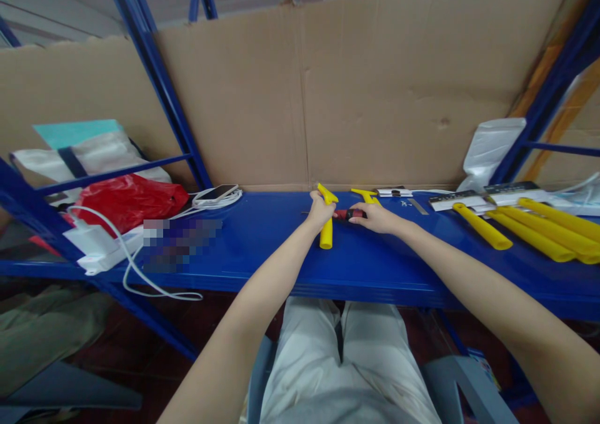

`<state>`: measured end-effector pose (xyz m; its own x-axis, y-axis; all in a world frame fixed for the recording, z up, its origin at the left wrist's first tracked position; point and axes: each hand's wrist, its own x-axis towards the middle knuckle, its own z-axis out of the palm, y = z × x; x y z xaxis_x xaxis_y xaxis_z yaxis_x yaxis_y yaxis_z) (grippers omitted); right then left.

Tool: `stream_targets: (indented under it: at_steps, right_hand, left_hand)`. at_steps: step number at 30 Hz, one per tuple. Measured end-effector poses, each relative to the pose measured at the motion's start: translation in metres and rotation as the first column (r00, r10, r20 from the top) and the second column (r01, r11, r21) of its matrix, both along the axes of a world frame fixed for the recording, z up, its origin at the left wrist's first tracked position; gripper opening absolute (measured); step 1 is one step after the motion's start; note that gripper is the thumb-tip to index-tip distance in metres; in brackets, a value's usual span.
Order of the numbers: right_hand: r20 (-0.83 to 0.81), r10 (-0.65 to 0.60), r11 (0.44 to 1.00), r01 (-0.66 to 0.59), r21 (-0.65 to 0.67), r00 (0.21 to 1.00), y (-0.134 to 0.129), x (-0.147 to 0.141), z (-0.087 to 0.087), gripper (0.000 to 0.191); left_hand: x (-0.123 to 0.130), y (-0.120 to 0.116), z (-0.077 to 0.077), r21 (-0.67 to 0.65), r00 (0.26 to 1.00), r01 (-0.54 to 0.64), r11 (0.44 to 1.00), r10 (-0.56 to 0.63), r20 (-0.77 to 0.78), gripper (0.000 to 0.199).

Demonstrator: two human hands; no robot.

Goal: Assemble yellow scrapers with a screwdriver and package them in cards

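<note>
My left hand (319,211) is closed around a yellow plastic handle (326,235), whose wider head sticks out above the fingers and whose round end points toward me. From the right, my right hand (377,218) grips a red and black screwdriver (350,214). Its thin shaft reaches left, close to the yellow handle; whether the tip touches it is hidden by my left hand. Just behind my right hand lies another yellow plastic piece (364,195). Small bright metal bits, perhaps screws (404,203), and a flat metal strip (419,207) lie to its right.
Several yellow-handled tools (485,229) lie at the right of the blue shelf (262,236). A phone (220,193) with white cable, a red plastic bag (129,202) and a white power strip (105,256) are at the left. Cardboard (365,92) walls the back.
</note>
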<state>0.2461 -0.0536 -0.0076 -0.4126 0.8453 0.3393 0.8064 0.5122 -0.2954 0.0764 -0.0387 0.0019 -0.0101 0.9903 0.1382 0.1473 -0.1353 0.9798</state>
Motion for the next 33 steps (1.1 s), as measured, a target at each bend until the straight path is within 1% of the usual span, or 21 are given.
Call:
stream_targets:
  at_steps: [2,4,6,9,11,14,19,22,24,26,30,33]
  right_hand:
    - [-0.063,0.009,0.999,-0.007,0.044,0.998,0.001,0.004,0.004,0.027]
    - [-0.165,-0.008,0.995,0.023,0.092,0.986,0.003,0.008,0.009,0.027]
    - [-0.292,-0.061,0.985,0.105,0.139,0.955,0.005,0.012,0.015,0.029]
    - [-0.436,-0.153,0.946,0.259,0.194,0.887,0.006,0.020,0.023,0.035]
    - [-0.490,-0.179,0.920,0.321,0.224,0.853,0.005,0.025,0.027,0.039]
    - [-0.556,-0.180,0.893,0.372,0.254,0.812,0.003,0.033,0.031,0.043]
    - [-0.682,-0.162,0.839,0.463,0.285,0.713,0.007,0.042,0.032,0.046]
    - [-0.745,-0.125,0.812,0.498,0.303,0.656,0.012,0.043,0.031,0.047]
    - [-0.762,-0.114,0.802,0.512,0.309,0.638,0.014,0.042,0.030,0.048]
    - [-0.769,-0.108,0.802,0.512,0.307,0.630,0.014,0.041,0.029,0.048]
    - [-0.773,-0.082,0.826,0.477,0.300,0.629,0.013,0.040,0.028,0.048]
    - [-0.776,-0.081,0.813,0.492,0.311,0.625,0.014,0.040,0.028,0.047]
  left_hand:
    - [-0.001,-0.001,0.002,-0.003,1.000,-0.008,1.000,0.008,-0.005,0.038]
    - [-0.002,0.000,0.002,-0.007,1.000,-0.010,1.000,0.010,-0.014,0.038]
    - [-0.002,0.002,0.000,-0.017,1.000,-0.007,1.000,0.007,-0.024,0.038]
    - [-0.003,0.006,-0.003,-0.045,0.999,-0.006,0.999,0.004,-0.036,0.042]
    - [-0.002,0.007,-0.004,-0.067,0.999,-0.008,0.998,0.005,-0.039,0.044]
    - [-0.002,0.005,-0.003,-0.107,0.998,0.006,0.994,-0.012,-0.058,0.043]
    - [-0.003,0.003,-0.002,-0.161,0.997,0.041,0.986,-0.051,-0.062,0.040]
    - [-0.003,0.004,-0.002,-0.165,0.997,0.048,0.985,-0.058,-0.060,0.040]
    - [-0.003,0.003,-0.002,-0.166,0.995,0.063,0.984,-0.076,-0.068,0.040]
    - [-0.003,0.002,-0.002,-0.170,0.992,0.084,0.982,-0.099,-0.077,0.041]
    - [-0.003,0.001,-0.001,-0.172,0.989,0.095,0.980,-0.112,-0.092,0.041]
    - [-0.003,0.000,-0.001,-0.175,0.990,0.097,0.980,-0.114,-0.088,0.041]
